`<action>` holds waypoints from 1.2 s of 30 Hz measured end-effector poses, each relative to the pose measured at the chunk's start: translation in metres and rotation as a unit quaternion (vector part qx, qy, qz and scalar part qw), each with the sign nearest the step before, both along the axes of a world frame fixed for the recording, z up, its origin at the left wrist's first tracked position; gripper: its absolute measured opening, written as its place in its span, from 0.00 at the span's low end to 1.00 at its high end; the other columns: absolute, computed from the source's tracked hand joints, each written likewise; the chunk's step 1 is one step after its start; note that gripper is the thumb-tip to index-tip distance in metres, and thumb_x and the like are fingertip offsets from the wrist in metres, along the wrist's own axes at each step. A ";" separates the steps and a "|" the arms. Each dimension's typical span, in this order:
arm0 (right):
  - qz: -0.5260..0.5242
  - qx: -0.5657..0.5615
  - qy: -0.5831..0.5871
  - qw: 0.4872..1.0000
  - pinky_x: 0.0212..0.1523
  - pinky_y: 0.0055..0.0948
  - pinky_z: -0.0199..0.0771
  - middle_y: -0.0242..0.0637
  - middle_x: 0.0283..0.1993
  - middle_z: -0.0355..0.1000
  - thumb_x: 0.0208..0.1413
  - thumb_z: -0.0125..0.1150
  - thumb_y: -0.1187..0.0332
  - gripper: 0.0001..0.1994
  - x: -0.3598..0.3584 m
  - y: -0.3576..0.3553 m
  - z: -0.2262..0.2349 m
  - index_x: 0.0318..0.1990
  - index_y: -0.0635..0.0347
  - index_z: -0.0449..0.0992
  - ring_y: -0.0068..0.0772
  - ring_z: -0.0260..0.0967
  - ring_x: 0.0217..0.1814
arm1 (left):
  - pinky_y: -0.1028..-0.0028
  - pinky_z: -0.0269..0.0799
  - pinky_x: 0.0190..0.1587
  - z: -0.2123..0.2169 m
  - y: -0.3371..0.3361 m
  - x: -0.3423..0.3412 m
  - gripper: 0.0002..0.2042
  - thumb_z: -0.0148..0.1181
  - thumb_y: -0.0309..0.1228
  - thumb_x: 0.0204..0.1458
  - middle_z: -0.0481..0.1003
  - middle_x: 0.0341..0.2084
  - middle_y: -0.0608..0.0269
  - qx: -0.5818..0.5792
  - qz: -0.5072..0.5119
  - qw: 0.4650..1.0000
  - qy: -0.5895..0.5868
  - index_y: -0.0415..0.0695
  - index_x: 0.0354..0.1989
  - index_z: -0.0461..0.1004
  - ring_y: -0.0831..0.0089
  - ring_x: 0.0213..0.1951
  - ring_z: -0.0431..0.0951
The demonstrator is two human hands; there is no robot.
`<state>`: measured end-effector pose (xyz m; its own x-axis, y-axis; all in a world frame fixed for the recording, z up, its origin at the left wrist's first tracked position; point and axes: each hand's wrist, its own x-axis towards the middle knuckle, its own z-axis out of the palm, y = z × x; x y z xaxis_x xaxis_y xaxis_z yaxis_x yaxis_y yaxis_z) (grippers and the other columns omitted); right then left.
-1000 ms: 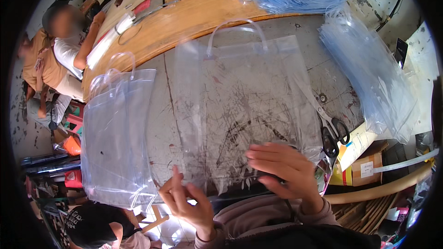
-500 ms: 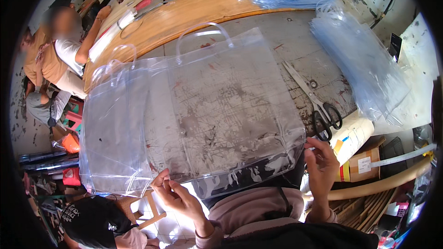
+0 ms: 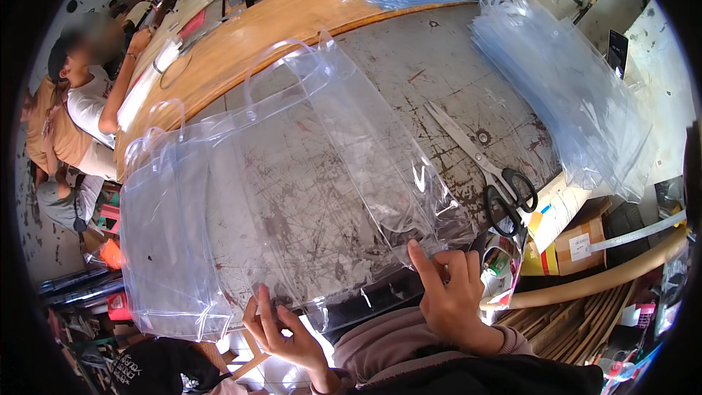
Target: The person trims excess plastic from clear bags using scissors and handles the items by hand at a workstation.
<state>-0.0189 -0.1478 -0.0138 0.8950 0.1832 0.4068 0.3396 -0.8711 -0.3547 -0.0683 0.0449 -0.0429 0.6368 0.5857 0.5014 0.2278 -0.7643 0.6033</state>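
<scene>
Where scissors (image 3: 491,173) lie, scratched grey worktable (image 3: 446,58)

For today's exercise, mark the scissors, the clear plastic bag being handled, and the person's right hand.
scissors (image 3: 504,189), head view, on the black handles.
clear plastic bag (image 3: 322,197), head view, middle of its front panel.
right hand (image 3: 447,294), head view, back of the hand.

A clear plastic bag (image 3: 329,183) lies on the worktable (image 3: 446,66), overlapping a stack of bags (image 3: 164,249) to its left. Scissors (image 3: 486,168) lie to its right, a bag pile (image 3: 578,95) beyond them. Both hands (image 3: 446,296) sit at its near edge.
</scene>
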 end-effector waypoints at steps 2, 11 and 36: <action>0.014 0.041 0.027 0.999 0.26 0.30 0.56 0.34 0.29 0.58 0.35 0.52 0.82 0.27 0.001 -0.002 0.003 0.50 0.56 0.76 0.35 0.55 0.29 | 0.71 0.60 0.30 0.001 -0.001 -0.001 0.17 0.48 0.19 0.50 0.69 0.40 0.58 -0.016 0.014 1.000 0.016 0.40 0.49 0.75 0.70 0.33 0.67; 0.037 0.022 0.008 0.999 0.19 0.24 0.59 0.32 0.29 0.59 0.34 0.55 0.79 0.26 0.007 -0.007 0.003 0.49 0.57 0.75 0.31 0.56 0.28 | 0.72 0.57 0.28 0.001 0.002 -0.001 0.17 0.49 0.20 0.50 0.69 0.38 0.58 0.015 0.010 1.000 0.022 0.40 0.49 0.75 0.70 0.32 0.66; 0.224 0.125 0.228 0.939 0.36 0.32 0.72 0.45 0.41 0.67 0.41 0.62 0.71 0.19 -0.007 -0.040 0.001 0.45 0.60 0.73 0.42 0.66 0.41 | 0.55 0.46 0.64 0.048 -0.062 0.069 0.31 0.47 0.56 0.52 0.63 0.59 0.62 0.106 -0.504 0.836 0.188 0.49 0.59 0.65 0.56 0.61 0.61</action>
